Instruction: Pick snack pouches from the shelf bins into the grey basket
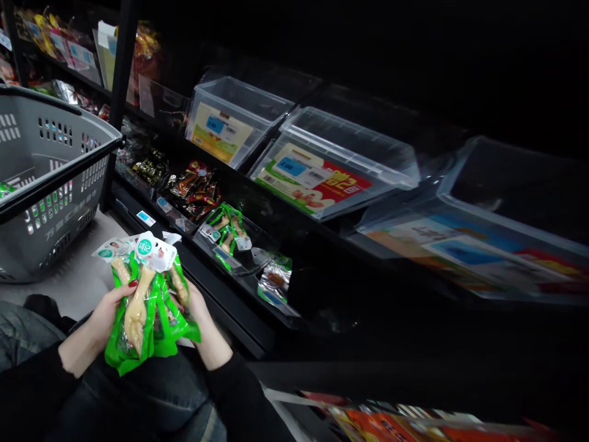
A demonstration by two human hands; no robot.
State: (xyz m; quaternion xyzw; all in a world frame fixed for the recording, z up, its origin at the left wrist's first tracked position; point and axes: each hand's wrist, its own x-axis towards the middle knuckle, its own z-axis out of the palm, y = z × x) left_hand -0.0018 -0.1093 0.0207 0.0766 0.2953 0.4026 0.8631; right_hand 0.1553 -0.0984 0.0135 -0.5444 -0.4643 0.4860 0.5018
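Note:
Several green packets of chicken feet (138,313), vacuum-sealed with white tops, are bunched together between my two hands above my lap. My left hand (109,307) grips them from the left side, its thumb lying over the front. From the right, my right hand (199,310) closes on the same bunch, its fingers mostly hidden behind the packets. In the lower shelf, a clear bin holds similar green packets (227,227). Beside it lies a silver and green packet (276,277).
A grey shopping basket (55,245) stands on the floor at the left, with something green inside. Clear bins (350,138) with price labels line the upper shelf. Dark red packets (196,187) fill a lower bin. Orange packages (381,426) show at the bottom right.

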